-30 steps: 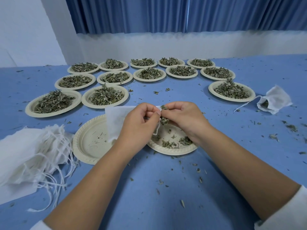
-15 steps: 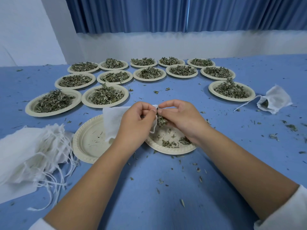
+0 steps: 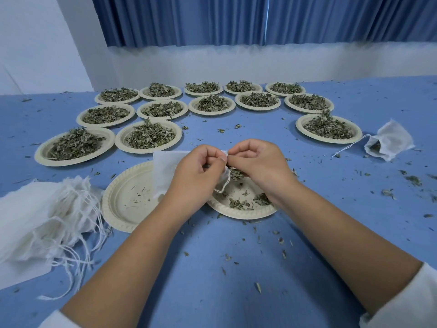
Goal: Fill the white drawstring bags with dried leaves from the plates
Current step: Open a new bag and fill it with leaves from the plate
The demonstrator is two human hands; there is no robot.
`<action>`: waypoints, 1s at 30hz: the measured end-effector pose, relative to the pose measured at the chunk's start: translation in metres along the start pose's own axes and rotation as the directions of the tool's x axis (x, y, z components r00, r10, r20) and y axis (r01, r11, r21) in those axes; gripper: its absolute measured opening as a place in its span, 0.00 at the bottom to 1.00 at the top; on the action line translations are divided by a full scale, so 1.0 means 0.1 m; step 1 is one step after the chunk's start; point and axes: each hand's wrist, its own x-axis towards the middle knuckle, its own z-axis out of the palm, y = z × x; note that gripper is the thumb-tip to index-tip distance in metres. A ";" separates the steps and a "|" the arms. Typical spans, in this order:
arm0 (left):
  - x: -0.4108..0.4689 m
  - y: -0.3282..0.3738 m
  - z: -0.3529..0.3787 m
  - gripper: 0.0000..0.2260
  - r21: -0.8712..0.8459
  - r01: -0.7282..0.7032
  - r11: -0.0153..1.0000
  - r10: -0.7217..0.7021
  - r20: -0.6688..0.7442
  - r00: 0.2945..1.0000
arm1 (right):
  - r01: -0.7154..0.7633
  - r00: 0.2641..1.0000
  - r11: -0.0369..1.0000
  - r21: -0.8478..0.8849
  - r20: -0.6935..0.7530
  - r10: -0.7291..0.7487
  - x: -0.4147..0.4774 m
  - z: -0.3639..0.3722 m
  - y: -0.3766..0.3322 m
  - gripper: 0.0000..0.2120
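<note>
Left hand (image 3: 197, 178) and right hand (image 3: 259, 166) are both pinching the mouth of the thin white fabric drawstring bag (image 3: 166, 169), each grip narrow on its rim. The bag is hanging just over the nearly bare round beige paper plate (image 3: 243, 213) on the blue counter (image 3: 236, 292). Crumbled green dried leaves (image 3: 236, 174) are bunching under the right fingers; cannot tell if held.

A: Entry: legible text, labels, brands, numbers?
B: Nil recorded. Plates (image 3: 111, 200) plain; bags (image 3: 35, 221) unprinted (pile and loose ones alike); table (image 3: 212, 268) unmarked.
A: Signs behind?
B: None readable.
</note>
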 end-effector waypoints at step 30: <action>0.03 0.08 -0.18 0.07 -0.094 0.013 0.995 -0.012 0.012 1.000 | 0.176 0.944 0.978 -0.116 0.301 -0.134 0.08 -0.16 -0.03 0.03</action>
